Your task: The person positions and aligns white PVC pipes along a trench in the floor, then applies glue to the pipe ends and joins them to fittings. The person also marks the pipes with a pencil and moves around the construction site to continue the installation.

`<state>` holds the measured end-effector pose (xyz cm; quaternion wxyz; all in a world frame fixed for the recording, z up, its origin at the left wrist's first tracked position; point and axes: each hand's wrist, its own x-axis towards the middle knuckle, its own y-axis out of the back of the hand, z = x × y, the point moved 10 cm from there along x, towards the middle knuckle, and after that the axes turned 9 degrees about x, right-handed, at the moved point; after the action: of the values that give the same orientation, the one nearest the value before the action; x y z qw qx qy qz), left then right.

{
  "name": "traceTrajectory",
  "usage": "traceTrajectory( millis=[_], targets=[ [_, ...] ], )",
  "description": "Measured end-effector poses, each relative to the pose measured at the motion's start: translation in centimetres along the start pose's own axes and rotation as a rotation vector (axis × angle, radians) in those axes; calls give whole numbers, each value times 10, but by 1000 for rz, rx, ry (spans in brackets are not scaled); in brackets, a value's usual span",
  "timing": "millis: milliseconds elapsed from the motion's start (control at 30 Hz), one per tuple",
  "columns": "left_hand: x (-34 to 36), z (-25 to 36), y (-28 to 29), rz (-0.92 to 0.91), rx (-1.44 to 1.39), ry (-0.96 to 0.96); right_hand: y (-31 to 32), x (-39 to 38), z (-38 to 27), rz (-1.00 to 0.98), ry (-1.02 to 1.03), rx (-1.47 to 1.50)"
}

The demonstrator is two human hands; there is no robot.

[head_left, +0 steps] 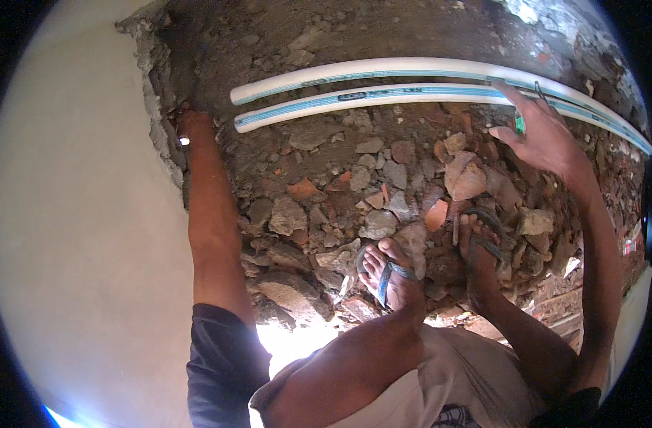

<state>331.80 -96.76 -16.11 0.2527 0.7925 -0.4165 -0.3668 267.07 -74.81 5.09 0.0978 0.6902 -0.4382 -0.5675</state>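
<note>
Here we look down on a dirt floor (261,43), where two white, blue-striped pipes lie side by side toward its far edge, the far pipe (383,67) and the near pipe (411,93). Their left ends stop short of a cream wall (90,214), slightly apart from each other; from there we follow both in a gentle bow toward the floor's right edge, where they draw close together.

Our right hand (543,132) reaches over the pipes' right-hand stretch, thumb and fingers spread, its grip loose and unclosed; whether the fingertips touch the plastic, we cannot tell. A small green patch shows beside the thumb.

Our left hand (196,123) is down at the wall's broken edge (158,114), near the pipes' left ends. Its fingers are hidden from us, so we cannot tell whether they grip anything.

Nearer, we see stone chunks (289,215) and an orange brick shard (436,214) around our feet (393,278), which wear flip-flops.
</note>
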Motion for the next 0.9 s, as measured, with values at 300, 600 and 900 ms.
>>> traceTrajectory(
  millis=[300,600,900],
  targets=[
    [47,-24,-19,326,221,-14,-7,-9,10,-6,11,-2],
    [-40,31,39,164,599,-343,-11,-5,10,-32,8,7],
    [-12,-30,10,239,-291,102,-20,3,-15,-130,28,4]
  ],
)
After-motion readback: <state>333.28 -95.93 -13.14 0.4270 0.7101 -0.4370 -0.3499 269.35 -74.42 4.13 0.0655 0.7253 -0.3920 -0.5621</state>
